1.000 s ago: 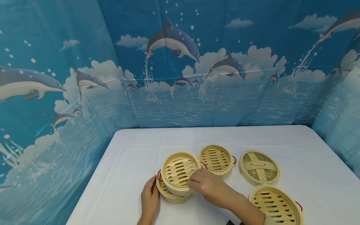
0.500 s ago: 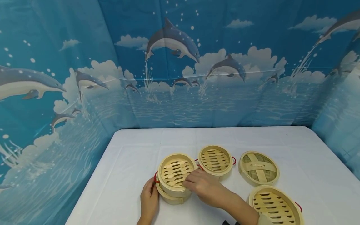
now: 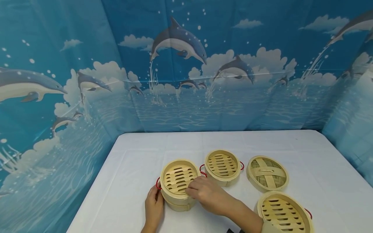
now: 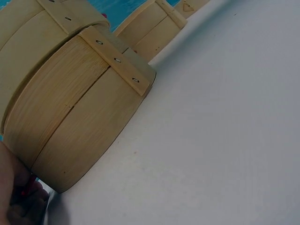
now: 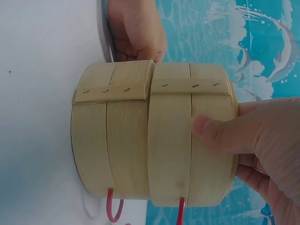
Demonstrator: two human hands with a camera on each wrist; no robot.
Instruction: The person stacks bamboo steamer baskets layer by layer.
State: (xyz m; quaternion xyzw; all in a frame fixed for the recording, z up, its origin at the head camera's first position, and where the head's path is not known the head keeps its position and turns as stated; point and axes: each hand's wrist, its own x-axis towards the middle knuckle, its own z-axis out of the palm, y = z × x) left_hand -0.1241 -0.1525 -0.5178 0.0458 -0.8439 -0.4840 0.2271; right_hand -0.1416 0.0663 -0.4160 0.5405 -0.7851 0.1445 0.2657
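Note:
Two bamboo steamer baskets stand one on the other at the table's front left. The upper basket (image 3: 178,179) has a slatted floor and red cord handles. My right hand (image 3: 208,195) pinches its near right rim, thumb (image 5: 211,131) on the outer wall and fingers over the edge. Beneath it, the lower basket (image 3: 181,206) rests on the table, its inside hidden by the upper one. My left hand (image 3: 154,205) holds the lower basket's left side, with a bit of red handle showing among the fingers in the left wrist view. The upper wall sits nearly flush over the lower.
Just behind and to the right is another small steamer basket (image 3: 222,165). A woven bamboo lid (image 3: 268,173) with a strap handle lies farther right. A larger slatted basket (image 3: 284,213) stands at the front right, partly behind my right forearm. A dolphin-printed curtain (image 3: 186,106) surrounds the white table (image 3: 122,181).
My right hand has moved the upper basket left and slightly down, from offset on the lower basket to nearly lined up over it. The left hand has stayed at the lower basket's side.

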